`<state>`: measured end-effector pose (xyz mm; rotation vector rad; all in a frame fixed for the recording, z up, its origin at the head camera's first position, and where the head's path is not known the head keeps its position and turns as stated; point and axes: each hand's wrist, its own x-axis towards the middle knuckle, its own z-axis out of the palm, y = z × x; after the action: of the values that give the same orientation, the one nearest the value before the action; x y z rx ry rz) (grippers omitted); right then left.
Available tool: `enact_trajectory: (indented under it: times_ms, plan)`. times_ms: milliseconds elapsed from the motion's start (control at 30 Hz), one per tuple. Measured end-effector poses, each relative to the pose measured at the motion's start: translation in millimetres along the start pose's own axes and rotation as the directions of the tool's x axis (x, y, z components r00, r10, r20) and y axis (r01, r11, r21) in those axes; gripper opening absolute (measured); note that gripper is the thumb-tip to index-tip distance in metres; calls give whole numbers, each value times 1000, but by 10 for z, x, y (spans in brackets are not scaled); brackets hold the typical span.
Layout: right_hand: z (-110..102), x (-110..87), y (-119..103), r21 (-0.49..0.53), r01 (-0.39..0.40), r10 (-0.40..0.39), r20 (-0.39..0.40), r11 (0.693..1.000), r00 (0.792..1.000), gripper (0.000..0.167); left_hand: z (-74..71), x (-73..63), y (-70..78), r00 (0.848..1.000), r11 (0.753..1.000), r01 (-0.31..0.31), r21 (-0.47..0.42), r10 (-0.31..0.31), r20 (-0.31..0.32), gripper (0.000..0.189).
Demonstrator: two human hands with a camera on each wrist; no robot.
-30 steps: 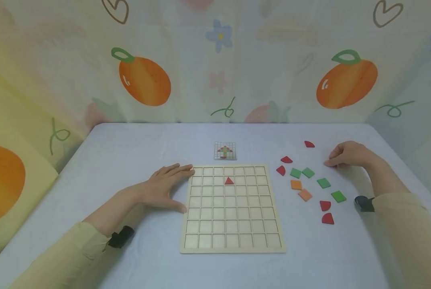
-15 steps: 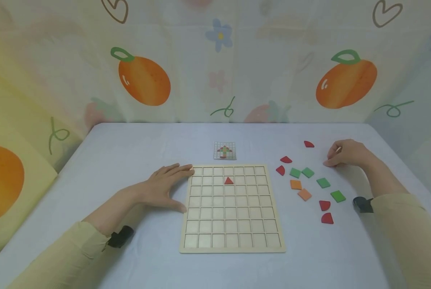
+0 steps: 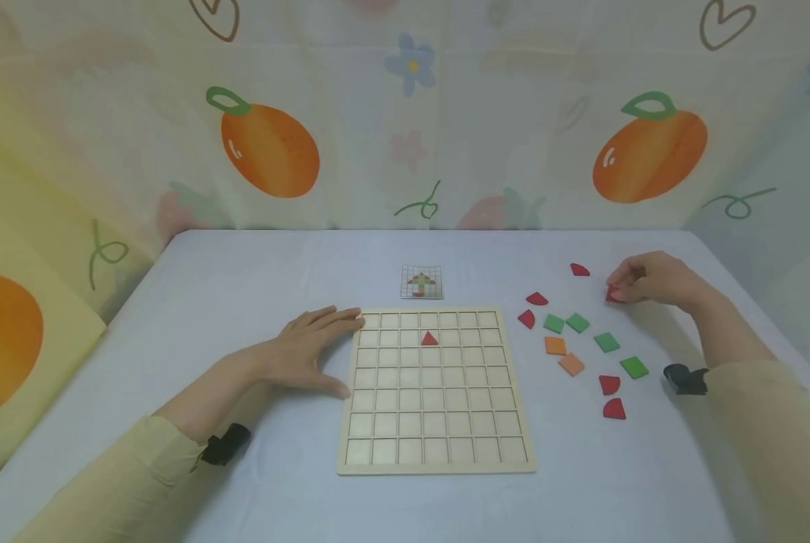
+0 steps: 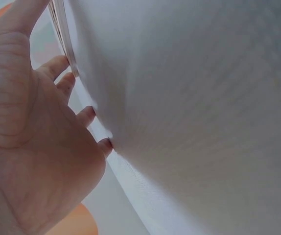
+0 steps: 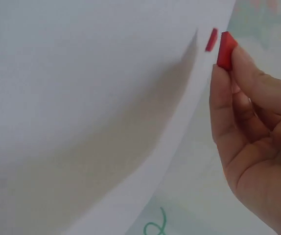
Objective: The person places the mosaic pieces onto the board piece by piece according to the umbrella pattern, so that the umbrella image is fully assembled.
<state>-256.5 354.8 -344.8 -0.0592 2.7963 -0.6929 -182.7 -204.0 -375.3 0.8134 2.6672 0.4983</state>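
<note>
My left hand [image 3: 310, 351] rests with spread fingers at the left edge of a pale wooden grid board [image 3: 436, 467]; the left wrist view shows fingertips touching the board's edge and the white cloth. One red triangle tile [image 3: 430, 338] lies in a cell of the board's second row. At the right, my right hand [image 3: 659, 280] pinches a red tile [image 5: 225, 51] between thumb and fingertips, lifted off the table. Its full outline is partly covered by the thumb. A red quarter-circle tile [image 3: 579, 269] lies just left of that hand.
Behind the board lies a small pattern card [image 3: 421, 282] with a coloured figure on a grid. Right of the board are scattered green tiles [image 3: 607, 342], orange tiles [image 3: 555, 345] and more red quarter-circle pieces [image 3: 609, 385]. A printed curtain [image 3: 439, 151] hangs at the table's back edge.
My right hand has risen slightly, and a red tile now shows between its fingertips. My left hand, the board and the loose tiles stay in place.
</note>
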Motion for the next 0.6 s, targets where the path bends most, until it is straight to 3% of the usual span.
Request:
enact_trajectory:
  times_ms: [333,600]
  plan:
    - [45,-69,-534,91,147,-148,1,985,989,31,8,11,-17,1000,1000,-12,-17,12,-3,106]
    - [189,-160,-960,215,248,-257,13,945,966,25,15,15,-26,1000,1000,-12,-11,12,-8,107]
